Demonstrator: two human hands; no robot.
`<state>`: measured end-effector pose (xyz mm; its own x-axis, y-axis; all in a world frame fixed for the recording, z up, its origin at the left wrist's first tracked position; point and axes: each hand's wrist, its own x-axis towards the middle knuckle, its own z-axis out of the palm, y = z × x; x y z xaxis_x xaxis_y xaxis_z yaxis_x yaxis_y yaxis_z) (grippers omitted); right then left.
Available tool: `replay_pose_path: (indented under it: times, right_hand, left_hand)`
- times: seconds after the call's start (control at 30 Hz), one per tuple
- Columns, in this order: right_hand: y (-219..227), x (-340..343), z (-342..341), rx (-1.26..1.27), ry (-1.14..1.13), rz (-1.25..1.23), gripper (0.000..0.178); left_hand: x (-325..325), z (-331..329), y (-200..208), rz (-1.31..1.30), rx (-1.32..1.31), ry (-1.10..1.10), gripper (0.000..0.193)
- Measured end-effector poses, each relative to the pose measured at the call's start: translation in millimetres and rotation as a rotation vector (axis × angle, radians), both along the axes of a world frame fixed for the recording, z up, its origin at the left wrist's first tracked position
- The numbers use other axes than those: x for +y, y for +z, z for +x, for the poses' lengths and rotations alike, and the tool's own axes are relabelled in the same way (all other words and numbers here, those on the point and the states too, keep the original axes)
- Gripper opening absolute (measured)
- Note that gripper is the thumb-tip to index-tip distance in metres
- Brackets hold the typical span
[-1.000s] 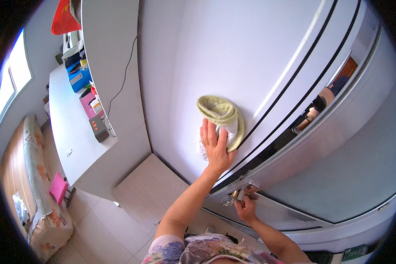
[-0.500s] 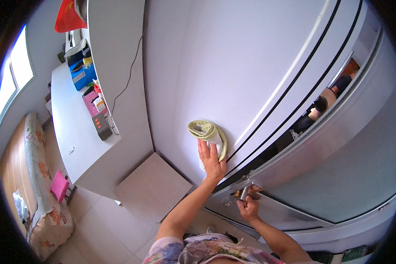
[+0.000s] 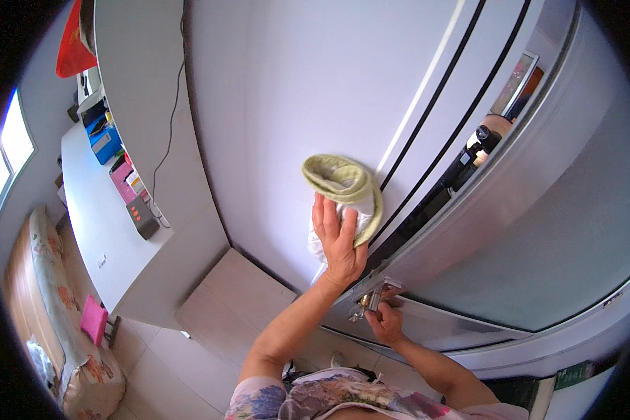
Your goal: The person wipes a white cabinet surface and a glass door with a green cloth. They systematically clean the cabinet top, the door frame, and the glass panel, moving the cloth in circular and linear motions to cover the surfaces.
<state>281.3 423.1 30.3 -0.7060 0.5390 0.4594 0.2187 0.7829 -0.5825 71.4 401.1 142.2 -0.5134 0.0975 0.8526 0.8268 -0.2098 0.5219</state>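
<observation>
Left hand (image 3: 341, 246) spread, pressing rolled cloth (image 3: 350, 190) to white panel (image 3: 294, 98), presumably so it won't slip; right hand (image 3: 386, 325) curled on metal handle (image 3: 375, 299), apparently for steadiness.

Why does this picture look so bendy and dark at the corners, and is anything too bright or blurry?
In the head view, the fisheye lens bows the silver door frame and leaves the corners black; the head view's window glares almost white; also in the head view, the cloth under the left hand seems slightly soft.
</observation>
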Motion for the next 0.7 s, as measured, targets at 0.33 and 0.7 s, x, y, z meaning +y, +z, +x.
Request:
replay_pose_path:
  times: [0.33, 0.7]
  right_hand:
    - [4.5, 5.7, -2.5, 0.036, -0.012, 0.092, 0.032]
    - [7.8, 3.9, -2.0, -0.009, -0.008, 0.086, 0.03]
  left_hand:
    - [4.9, -16.9, 150.0, -0.087, 0.593, 0.014, 0.062]
    - [10.3, -37.5, 313.6, 0.036, 0.704, 0.14, 0.055]
